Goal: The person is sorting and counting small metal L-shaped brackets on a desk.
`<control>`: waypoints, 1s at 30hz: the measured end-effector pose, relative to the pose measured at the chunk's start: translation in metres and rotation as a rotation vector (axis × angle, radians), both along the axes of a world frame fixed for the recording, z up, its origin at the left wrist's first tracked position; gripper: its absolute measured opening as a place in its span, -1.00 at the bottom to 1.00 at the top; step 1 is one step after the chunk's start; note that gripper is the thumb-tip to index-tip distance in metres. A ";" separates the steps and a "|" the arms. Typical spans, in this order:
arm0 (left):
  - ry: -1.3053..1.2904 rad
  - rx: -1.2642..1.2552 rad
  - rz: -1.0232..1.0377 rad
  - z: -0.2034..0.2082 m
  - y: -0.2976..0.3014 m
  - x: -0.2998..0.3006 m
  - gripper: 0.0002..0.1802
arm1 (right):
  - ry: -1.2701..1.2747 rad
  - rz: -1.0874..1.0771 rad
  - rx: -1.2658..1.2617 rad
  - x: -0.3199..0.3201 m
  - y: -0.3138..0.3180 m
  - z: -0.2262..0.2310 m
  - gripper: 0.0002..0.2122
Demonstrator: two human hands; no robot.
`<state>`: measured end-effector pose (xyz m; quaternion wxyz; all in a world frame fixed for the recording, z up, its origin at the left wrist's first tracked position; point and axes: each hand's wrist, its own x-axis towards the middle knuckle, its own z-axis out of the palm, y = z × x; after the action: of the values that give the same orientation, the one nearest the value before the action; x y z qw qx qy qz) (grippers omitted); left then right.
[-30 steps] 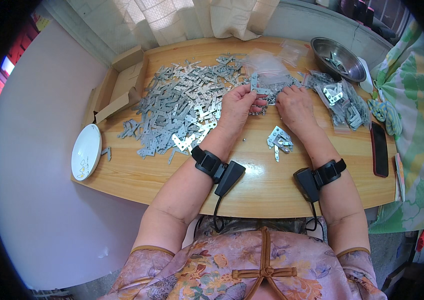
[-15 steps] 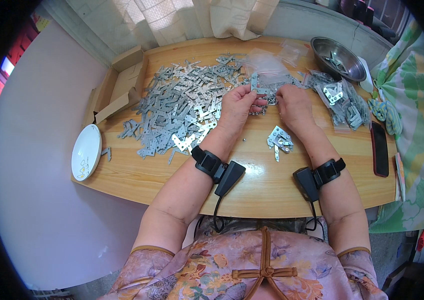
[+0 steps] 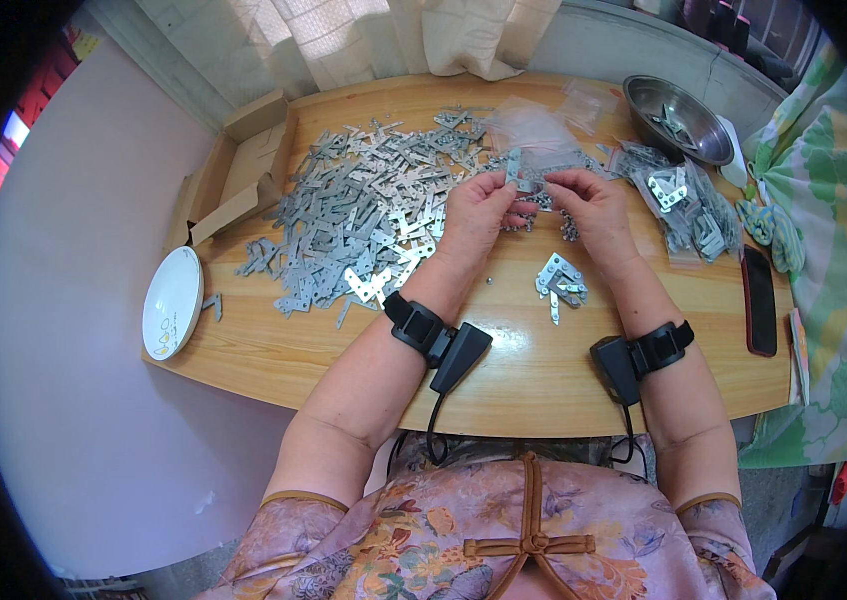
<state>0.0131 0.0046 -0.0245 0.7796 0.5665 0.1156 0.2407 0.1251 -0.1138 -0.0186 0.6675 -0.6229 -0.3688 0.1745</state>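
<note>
My left hand [image 3: 476,213] pinches a flat L-shaped metal corner bracket [image 3: 514,168] upright between thumb and fingers. Right beside it, the thumb and forefinger of my right hand [image 3: 596,208] are pressed together at the bracket's free arm; whatever is between them is too small to name. Beneath both hands lie loose small screws [image 3: 569,228]. Closer to me is a little group of brackets with screws in their holes [image 3: 561,280]. To the left of my left hand spreads a large heap of bare corner brackets [image 3: 359,215].
An open cardboard box [image 3: 244,165] and a white dish [image 3: 173,305] stand at the left. Clear plastic bags [image 3: 534,130] lie at the back. On the right are a steel bowl [image 3: 679,110], bagged brackets [image 3: 689,210], a balled cloth [image 3: 774,235] and a phone [image 3: 759,300].
My right hand has come up from the screws to the bracket, its fingertips now meeting it. My left hand keeps its hold on the bracket, nearly in place.
</note>
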 end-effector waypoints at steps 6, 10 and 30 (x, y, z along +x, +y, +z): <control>0.009 -0.002 -0.011 0.003 -0.002 -0.001 -0.79 | -0.186 -0.018 0.000 0.001 0.000 -0.004 -0.86; 0.011 -0.017 -0.009 0.004 -0.003 -0.002 -0.79 | -0.341 -0.104 0.018 -0.002 0.001 -0.004 -0.88; 0.012 0.014 -0.044 0.007 -0.004 -0.003 -0.78 | -0.728 -0.145 0.036 -0.006 -0.002 0.007 -0.92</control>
<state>0.0096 0.0001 -0.0176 0.7801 0.5756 0.1062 0.2210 0.1196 -0.1162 -0.0121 0.5142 -0.6568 -0.5398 -0.1128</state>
